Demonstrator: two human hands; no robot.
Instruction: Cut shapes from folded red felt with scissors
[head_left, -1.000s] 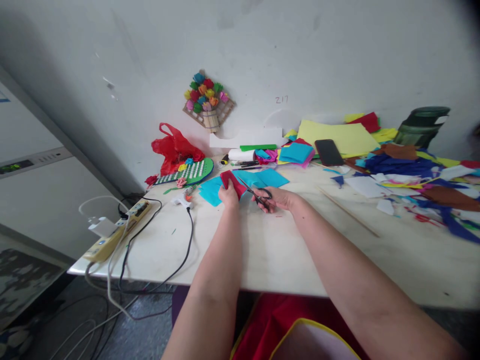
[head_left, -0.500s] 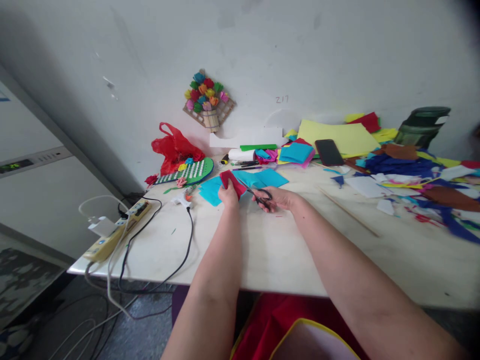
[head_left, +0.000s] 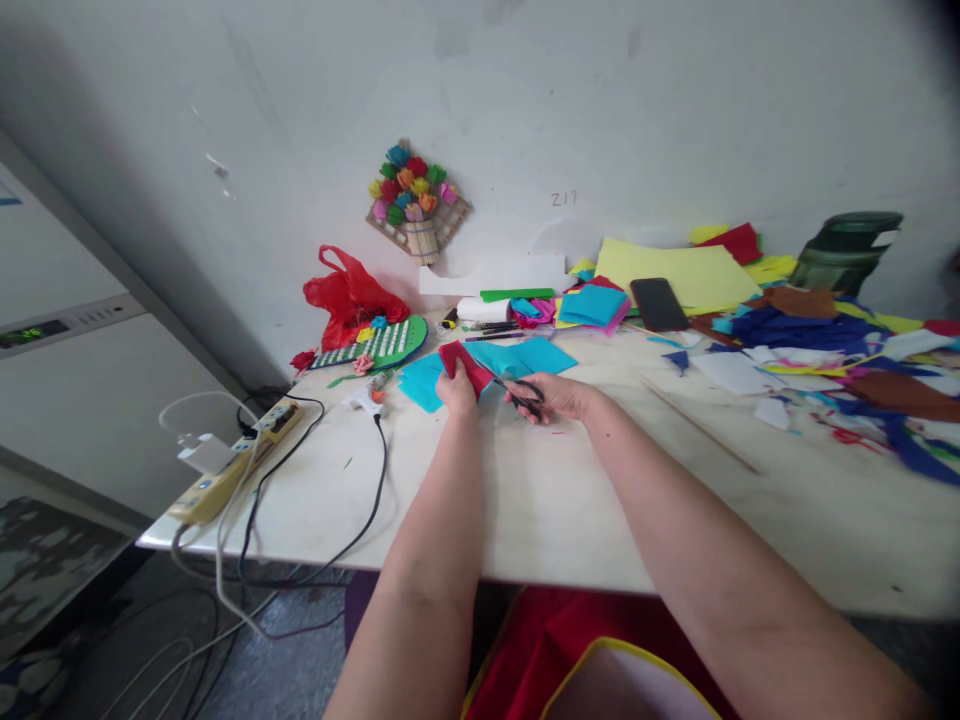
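My left hand (head_left: pixel 457 388) is closed on a folded piece of red paper (head_left: pixel 471 368), held just above the table. In my right hand (head_left: pixel 551 397) is a pair of black-handled scissors (head_left: pixel 527 394), its blades pointing left at the red paper's right edge. Whether the blades are biting into the paper is too small to tell. Under and behind both hands lie blue paper sheets (head_left: pixel 536 354) on the white table. A tiny red scrap (head_left: pixel 557 433) rests just in front of my right hand.
Left of my hands are a white glue gun (head_left: pixel 365 400) with a black cord and a power strip (head_left: pixel 232 470). A wooden stick (head_left: pixel 701 424) lies right, near heaped paper scraps (head_left: pixel 795 330). Behind stand a phone (head_left: pixel 658 304), a red plastic bag (head_left: pixel 349 300) and a green bottle (head_left: pixel 847 255).
Both hands, the red paper and the scissors stay in nearly the same place. The scissors' handles look slightly shifted in my right hand.
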